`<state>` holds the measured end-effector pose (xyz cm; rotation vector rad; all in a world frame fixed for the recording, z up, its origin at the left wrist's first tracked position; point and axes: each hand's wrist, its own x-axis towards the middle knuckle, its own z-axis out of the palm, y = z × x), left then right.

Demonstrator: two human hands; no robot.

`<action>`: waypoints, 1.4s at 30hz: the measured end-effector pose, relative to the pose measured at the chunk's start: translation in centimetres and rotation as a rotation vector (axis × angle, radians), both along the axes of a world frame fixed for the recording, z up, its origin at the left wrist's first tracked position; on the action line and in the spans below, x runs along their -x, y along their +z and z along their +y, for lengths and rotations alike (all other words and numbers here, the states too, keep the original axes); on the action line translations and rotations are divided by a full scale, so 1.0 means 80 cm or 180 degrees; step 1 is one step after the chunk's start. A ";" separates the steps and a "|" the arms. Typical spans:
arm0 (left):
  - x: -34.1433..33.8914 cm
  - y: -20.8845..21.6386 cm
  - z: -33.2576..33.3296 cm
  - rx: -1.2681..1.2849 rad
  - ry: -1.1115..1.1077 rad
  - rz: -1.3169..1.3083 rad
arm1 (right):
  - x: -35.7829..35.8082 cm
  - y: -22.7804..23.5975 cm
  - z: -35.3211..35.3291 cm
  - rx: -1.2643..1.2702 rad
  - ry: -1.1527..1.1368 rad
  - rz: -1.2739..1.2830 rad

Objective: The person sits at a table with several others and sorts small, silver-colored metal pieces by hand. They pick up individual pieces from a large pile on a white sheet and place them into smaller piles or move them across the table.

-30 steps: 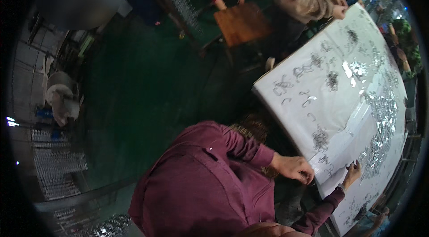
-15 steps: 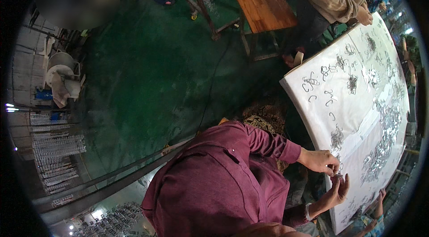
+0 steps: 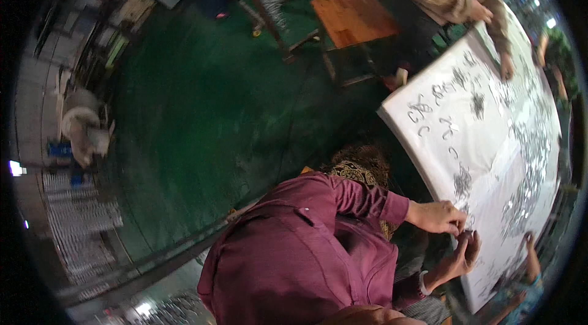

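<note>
Bunching close together, left hand point(image 3: 438, 217) and right hand point(image 3: 458, 257), earlier apart

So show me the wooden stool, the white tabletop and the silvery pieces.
Wooden stool point(image 3: 355, 17), head view, middle of seat.
White tabletop point(image 3: 429, 156), head view, bare left part.
Silvery pieces point(image 3: 534, 156), head view, middle of scatter.

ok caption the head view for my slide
Both hands close together at the edge of a white table strewn with small dark pieces and silvery ones.

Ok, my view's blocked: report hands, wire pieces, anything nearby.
Left hand and right hand close together, grips unclear. Curved wire pieces scattered on white table. Co-worker's hand at far end.
</note>
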<state>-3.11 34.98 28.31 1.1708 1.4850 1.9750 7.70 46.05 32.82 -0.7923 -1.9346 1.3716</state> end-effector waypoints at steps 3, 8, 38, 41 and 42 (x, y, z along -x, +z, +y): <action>0.001 0.003 0.003 0.0168 -0.0135 -0.0093 | -0.009 -0.011 0.002 0.0218 -0.0367 0.0100; 0.005 0.003 0.006 0.0509 -0.0149 -0.0159 | -0.004 -0.028 0.004 0.0464 0.0026 0.0601; 0.336 -0.067 0.074 0.2131 0.1994 0.1803 | -0.024 -0.040 0.046 0.1084 -0.0139 0.1103; 0.372 -0.094 0.106 0.2762 0.1881 0.2181 | -0.025 -0.040 0.041 0.0980 -0.0023 0.1173; 0.374 -0.099 0.115 0.2996 0.1830 0.2240 | -0.025 -0.033 0.038 0.0921 -0.0002 0.1116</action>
